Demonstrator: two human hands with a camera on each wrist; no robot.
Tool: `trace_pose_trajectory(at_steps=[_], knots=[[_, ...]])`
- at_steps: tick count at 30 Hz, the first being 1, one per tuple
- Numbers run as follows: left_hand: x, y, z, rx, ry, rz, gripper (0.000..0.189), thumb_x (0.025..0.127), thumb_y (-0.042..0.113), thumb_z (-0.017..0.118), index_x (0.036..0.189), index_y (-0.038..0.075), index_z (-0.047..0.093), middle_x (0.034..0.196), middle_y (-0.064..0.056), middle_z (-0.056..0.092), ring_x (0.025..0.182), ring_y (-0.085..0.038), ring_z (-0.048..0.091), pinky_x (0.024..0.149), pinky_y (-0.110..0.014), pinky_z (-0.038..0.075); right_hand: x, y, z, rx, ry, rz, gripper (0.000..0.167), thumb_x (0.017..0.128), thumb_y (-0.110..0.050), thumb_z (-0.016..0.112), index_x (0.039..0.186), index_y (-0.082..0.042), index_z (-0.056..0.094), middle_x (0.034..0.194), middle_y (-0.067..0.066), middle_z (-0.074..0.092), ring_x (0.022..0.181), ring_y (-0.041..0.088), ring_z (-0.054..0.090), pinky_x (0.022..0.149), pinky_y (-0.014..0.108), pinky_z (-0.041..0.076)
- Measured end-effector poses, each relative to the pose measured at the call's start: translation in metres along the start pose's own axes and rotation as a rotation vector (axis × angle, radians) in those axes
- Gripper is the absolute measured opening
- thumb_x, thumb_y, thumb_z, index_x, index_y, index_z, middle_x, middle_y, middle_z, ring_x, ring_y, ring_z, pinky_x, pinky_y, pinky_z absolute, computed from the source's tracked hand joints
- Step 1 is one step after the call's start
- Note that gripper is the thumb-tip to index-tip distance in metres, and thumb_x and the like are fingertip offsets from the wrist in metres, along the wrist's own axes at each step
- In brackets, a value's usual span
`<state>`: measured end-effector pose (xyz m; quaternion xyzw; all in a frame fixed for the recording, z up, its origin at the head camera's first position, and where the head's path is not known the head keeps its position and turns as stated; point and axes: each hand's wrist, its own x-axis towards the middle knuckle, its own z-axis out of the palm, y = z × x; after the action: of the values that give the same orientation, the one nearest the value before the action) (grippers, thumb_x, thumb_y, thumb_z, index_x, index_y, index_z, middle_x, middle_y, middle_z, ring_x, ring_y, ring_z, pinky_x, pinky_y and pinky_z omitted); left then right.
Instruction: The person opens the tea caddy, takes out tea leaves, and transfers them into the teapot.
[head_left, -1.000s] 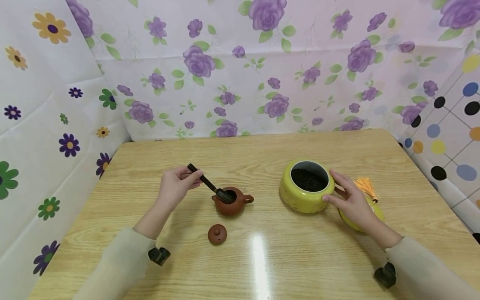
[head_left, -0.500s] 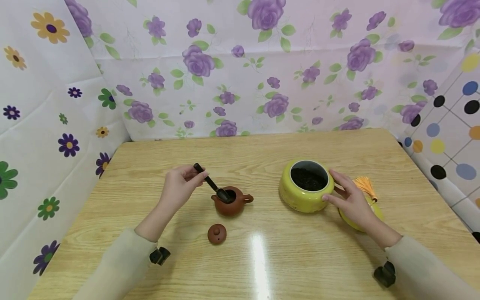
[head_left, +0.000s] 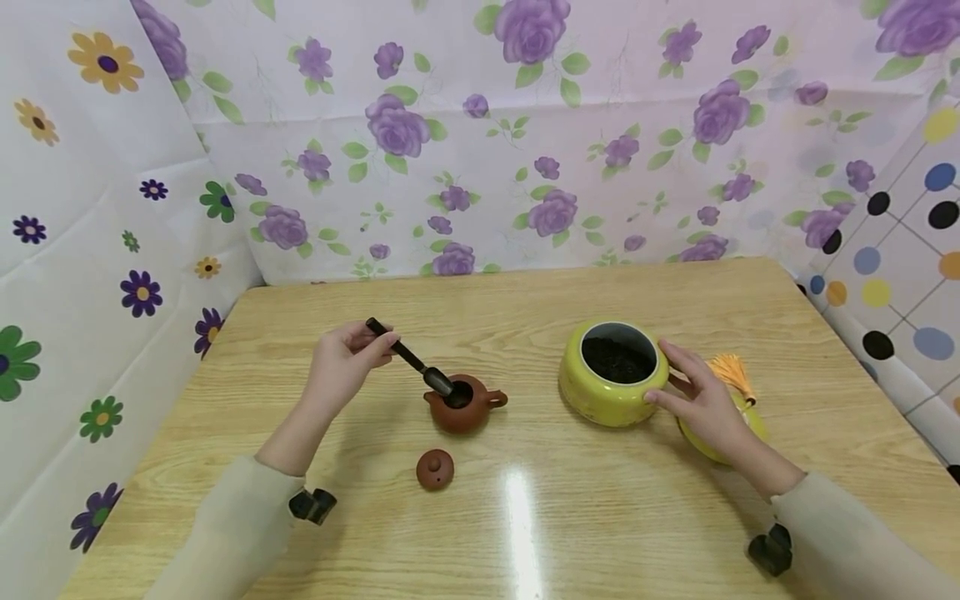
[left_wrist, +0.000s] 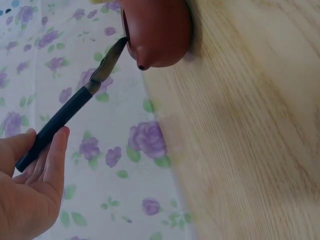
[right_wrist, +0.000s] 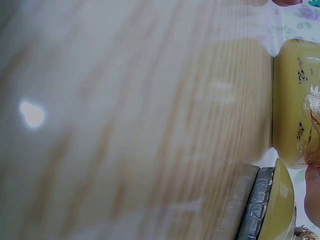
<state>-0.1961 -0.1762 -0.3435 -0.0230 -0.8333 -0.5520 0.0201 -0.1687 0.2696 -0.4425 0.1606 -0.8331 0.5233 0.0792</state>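
Note:
My left hand (head_left: 343, 364) pinches the black handle of a small tea scoop (head_left: 407, 356). The scoop's tip dips at a slant into the mouth of a brown clay teapot (head_left: 462, 419). In the left wrist view the scoop (left_wrist: 59, 118) meets the teapot's rim (left_wrist: 126, 30) above the spout. My right hand (head_left: 703, 402) holds the right side of a yellow tea jar (head_left: 600, 406), thumb in front and fingers behind. Dark tea leaves (head_left: 618, 360) lie inside the jar. The right wrist view shows only part of the jar (right_wrist: 295, 107) and a bit of thumb (right_wrist: 313, 195).
The teapot's lid (head_left: 435, 469) lies on the wooden table (head_left: 570, 525) in front of the teapot. Behind my right hand sits the jar's yellow lid (head_left: 756, 423) with an orange tassel (head_left: 731, 375). Flowered cloth (head_left: 480, 150) hangs along the table's back.
The left hand first moved in toward the teapot, tilting the scoop, then drew back up and left, so the scoop now reaches less far in. Right hand and jar stay put.

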Motion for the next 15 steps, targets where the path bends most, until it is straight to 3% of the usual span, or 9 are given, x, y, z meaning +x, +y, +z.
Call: trace_pose_trajectory(at_steps=[8, 15], knots=[[0.001, -0.004, -0.013, -0.070, 0.006, -0.018, 0.037, 0.094, 0.020, 0.061, 0.114, -0.011, 0.057, 0.103, -0.019, 0.068, 0.079, -0.003, 0.068, 0.079, -0.023, 0.058, 0.000, 0.003, 0.001, -0.003, 0.003, -0.007, 0.071, 0.087, -0.004, 0.068, 0.148, -0.002, 0.032, 0.140, 0.024, 0.036, 0.120, -0.012, 0.037, 0.096, 0.002, 0.038], [-0.001, -0.004, -0.026, -0.054, -0.028, -0.047, 0.038, 0.095, 0.022, 0.059, 0.114, -0.010, 0.052, 0.104, -0.012, 0.070, 0.080, -0.005, 0.068, 0.079, -0.023, 0.058, 0.000, 0.004, 0.001, -0.004, 0.012, -0.017, 0.071, 0.086, -0.003, 0.069, 0.147, -0.003, 0.033, 0.141, 0.024, 0.037, 0.120, -0.013, 0.038, 0.095, 0.002, 0.039]])
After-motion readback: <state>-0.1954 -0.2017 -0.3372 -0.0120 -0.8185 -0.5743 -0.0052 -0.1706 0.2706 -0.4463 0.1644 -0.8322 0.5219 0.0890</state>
